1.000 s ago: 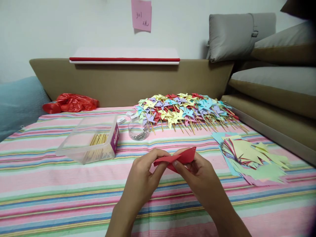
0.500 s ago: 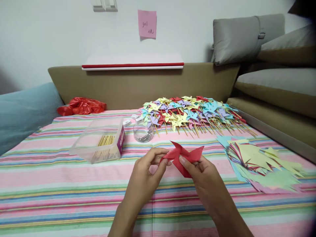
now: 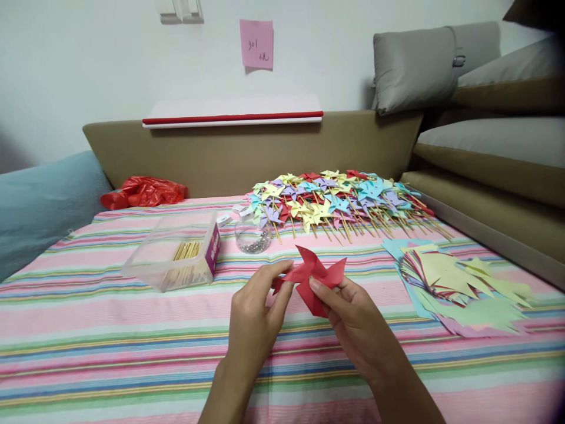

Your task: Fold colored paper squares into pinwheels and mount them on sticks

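Note:
A red paper pinwheel (image 3: 311, 293) is held up between both hands above the striped cloth. My left hand (image 3: 260, 300) pinches its left blade between thumb and fingers. My right hand (image 3: 348, 306) grips it from the right, the thumb pressed near the centre and the fingers behind, partly hidden. Its upper and right blades stand free. No stick shows on this pinwheel. Beyond the hands stands a round clear dish (image 3: 252, 237) with small metal pins in it.
Left lies a clear plastic box (image 3: 145, 262) of thin sticks. Finished pinwheels (image 3: 339, 203) on sticks are piled at the back. Cut paper pieces (image 3: 459, 285) lie stacked at right. Small white boxes (image 3: 224, 220) and a red plastic bag (image 3: 152, 191) sit farther back on the striped cloth (image 3: 132, 335).
My left fingers have folded the pinwheel's left blade inward, and its blades have turned slightly. The whole view has shifted a little, so things appear slightly farther left.

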Demonstrator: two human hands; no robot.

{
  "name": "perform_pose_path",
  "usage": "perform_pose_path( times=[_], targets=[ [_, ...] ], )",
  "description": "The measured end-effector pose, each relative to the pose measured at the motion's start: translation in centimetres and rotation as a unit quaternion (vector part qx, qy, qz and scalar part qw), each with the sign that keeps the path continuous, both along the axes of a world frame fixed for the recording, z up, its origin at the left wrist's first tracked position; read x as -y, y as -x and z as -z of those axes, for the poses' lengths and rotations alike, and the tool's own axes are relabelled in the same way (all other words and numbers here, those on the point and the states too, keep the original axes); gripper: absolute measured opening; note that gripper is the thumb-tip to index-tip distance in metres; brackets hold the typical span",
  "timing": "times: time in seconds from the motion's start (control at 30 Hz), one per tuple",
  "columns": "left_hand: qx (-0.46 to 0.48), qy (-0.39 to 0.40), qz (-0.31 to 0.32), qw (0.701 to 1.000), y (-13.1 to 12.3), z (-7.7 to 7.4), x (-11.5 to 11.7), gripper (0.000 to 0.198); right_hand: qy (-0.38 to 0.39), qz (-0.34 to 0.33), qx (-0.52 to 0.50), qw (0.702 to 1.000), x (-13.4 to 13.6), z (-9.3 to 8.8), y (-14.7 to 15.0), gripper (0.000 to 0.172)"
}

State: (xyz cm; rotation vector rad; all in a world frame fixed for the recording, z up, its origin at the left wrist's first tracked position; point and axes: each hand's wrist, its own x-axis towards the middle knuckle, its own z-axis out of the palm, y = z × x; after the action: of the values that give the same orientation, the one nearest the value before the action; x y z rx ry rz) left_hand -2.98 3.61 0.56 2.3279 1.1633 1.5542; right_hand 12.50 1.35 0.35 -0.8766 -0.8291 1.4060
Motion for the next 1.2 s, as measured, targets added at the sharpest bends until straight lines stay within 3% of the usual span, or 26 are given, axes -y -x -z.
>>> perform_pose_path(
  times=[0.17,0.27,0.5,0.7,0.97,1.1,1.2],
  targets=[
    [-0.065,-0.1,-0.013,0.993,0.3,0.0,0.3,0.032,0.01,-0.024,-0.025,0.999,0.2,-0.8,0.3,0.03],
    [-0.059,-0.114,-0.012,0.992,0.4,-0.1,0.5,0.033,-0.001,-0.032,-0.041,0.999,0.3,-1.3,0.5,0.026],
    [0.048,-0.077,-0.038,0.995,-0.1,-0.6,1.8,0.028,-0.026,-0.039,0.0,0.999,0.6,-1.6,0.7,0.031],
    [0.094,-0.071,-0.033,0.992,-0.8,-0.7,2.4,0.026,-0.052,-0.049,0.017,0.997,0.9,-1.6,0.3,0.029],
    [0.149,-0.007,-0.003,0.989,-1.9,-0.1,2.0,0.017,-0.028,-0.057,0.026,0.998,0.8,-0.9,-0.8,0.035],
    [0.09,0.038,0.021,0.995,-0.8,-0.6,2.4,0.025,-0.02,-0.062,0.015,0.998,0.6,-0.8,-1.1,0.037],
    [-0.006,0.078,0.043,0.996,1.9,-2.4,3.0,0.044,0.001,-0.032,-0.009,0.999,0.3,-0.9,-1.3,0.036]
  ],
)
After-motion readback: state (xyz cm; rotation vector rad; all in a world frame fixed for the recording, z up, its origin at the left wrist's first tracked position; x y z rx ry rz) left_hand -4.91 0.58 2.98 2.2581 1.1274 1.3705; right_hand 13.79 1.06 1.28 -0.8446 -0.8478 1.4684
